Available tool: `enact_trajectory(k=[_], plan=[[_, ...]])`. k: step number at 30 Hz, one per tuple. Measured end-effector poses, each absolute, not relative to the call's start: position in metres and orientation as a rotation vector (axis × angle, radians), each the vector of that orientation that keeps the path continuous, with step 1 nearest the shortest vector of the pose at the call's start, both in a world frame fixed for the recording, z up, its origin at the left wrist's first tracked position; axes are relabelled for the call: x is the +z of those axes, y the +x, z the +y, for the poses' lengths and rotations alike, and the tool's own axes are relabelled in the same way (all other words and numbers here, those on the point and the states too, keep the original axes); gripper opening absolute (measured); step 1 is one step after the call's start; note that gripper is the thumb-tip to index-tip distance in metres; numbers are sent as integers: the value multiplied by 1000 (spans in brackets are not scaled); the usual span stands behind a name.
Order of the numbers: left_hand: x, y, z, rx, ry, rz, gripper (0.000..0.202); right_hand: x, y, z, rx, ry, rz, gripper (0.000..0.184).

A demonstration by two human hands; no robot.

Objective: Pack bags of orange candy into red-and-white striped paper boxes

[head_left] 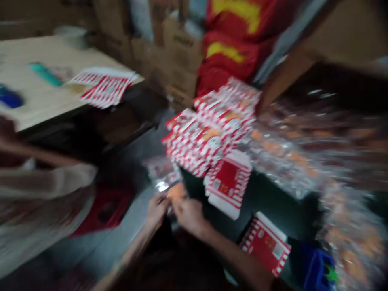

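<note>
**Both hands grip a clear packet with an orange shape**

With the dial centred on the hands, the clear packet point(165, 173) runs up toward 12 o'clock from the fingers. Its film is shiny and see-through, with a bright glint across the middle and a solid orange patch close to the right hand point(190, 214). Motion blur hides any print. The left hand point(157, 210) pinches the near end on its side; the right is closed on the same end, knuckles bent.

Containers come next. At 1 o'clock, red-and-white striped cartons point(194, 141) lie in overlapping rows, orange patches showing on their faces; whether they are filled cannot be told. At 3 o'clock, a striped carton with a red panel point(228, 182) lies on the dark green tabletop point(257, 198), and a similar red-panelled carton point(266, 242) sits at 4 o'clock. A big open cardboard box point(348, 36) stands at 2 o'clock, with clear packets inside its dark mouth. More packets point(279, 157), orange showing through the film, spread from 2 round to 4 o'clock.

Red bags with yellow markings point(230, 52) are beyond the cartons at 1 o'clock. At 10 o'clock, a pale table point(18, 68) bears more striped card point(106, 87).
</note>
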State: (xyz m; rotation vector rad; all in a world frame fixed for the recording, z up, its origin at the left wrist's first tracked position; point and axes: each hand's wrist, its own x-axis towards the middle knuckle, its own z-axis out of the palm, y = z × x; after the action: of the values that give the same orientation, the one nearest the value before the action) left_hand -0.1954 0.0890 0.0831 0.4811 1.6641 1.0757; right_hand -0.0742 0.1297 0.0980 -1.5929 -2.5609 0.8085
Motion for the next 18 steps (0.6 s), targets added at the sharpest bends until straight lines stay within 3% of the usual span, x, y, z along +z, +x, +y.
enact_trajectory(k=[2,6,18], plan=[[55,-201,79,1064,369,1657,21,80,-79,112,958,-1581,-2567,21],[23,-200,75,1176,302,1535,23,57,-73,121,1135,-1380,-2549,33],[16,-199,54,1349,267,1058,19,57,-66,125,1165,-1074,-2449,33]])
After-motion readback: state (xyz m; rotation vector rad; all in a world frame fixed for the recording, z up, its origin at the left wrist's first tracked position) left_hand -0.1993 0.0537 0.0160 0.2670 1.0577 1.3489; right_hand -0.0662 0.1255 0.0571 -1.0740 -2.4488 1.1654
